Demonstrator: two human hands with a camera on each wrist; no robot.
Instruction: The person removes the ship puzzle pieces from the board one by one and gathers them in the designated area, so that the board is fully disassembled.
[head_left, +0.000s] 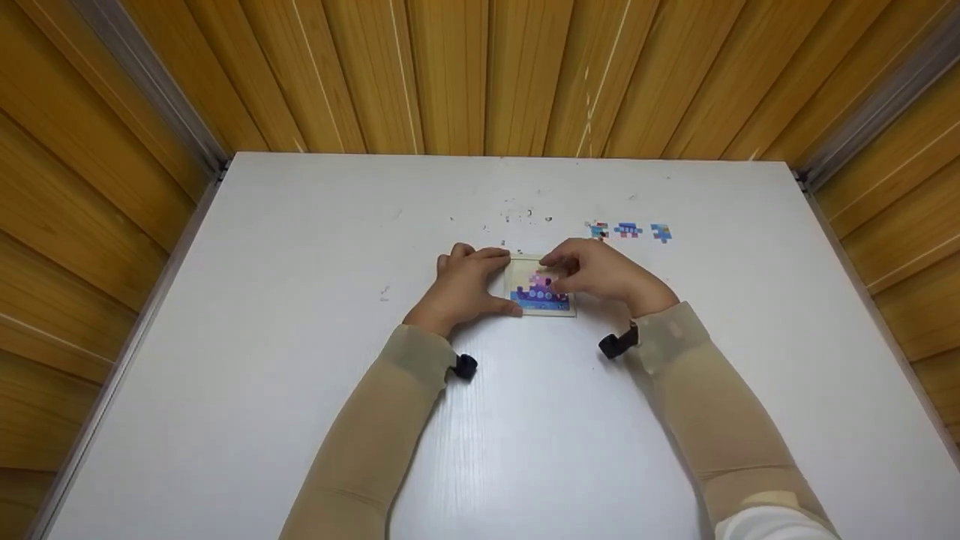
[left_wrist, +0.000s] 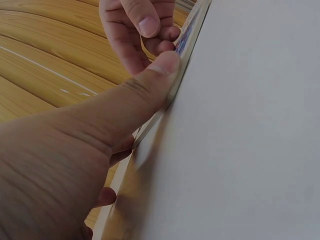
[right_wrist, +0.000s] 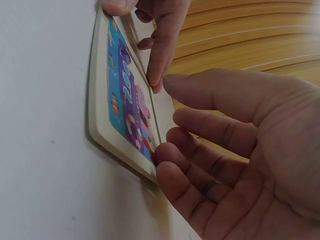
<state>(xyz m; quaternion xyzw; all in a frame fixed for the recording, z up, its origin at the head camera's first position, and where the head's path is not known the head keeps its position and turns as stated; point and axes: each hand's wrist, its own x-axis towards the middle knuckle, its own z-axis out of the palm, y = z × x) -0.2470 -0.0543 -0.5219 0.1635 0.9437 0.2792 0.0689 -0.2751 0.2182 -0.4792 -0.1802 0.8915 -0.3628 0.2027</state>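
Observation:
A small jigsaw puzzle tray (head_left: 548, 313) with a pale wooden rim lies on the table, its lower part filled with blue, purple and pink pieces (right_wrist: 128, 102). My left hand (head_left: 463, 289) holds the tray by its left side, thumb on the near corner and fingers along the far corner. The left thumb (left_wrist: 145, 92) lies over the rim. Above the right side of the tray is my right hand (head_left: 600, 271), fingers loosely bent and thumb apart from them. In the right wrist view the fingertips (right_wrist: 167, 152) are right at the rim, with nothing showing between them and the thumb.
Beyond the right hand lie three loose items of puzzle: a multicoloured piece (head_left: 599, 229), a purple-blue piece (head_left: 628, 229) and a light blue piece (head_left: 661, 232). Small dark marks dot the white table (head_left: 300, 300). Wood-patterned panels (head_left: 450, 75) stand behind and at both sides.

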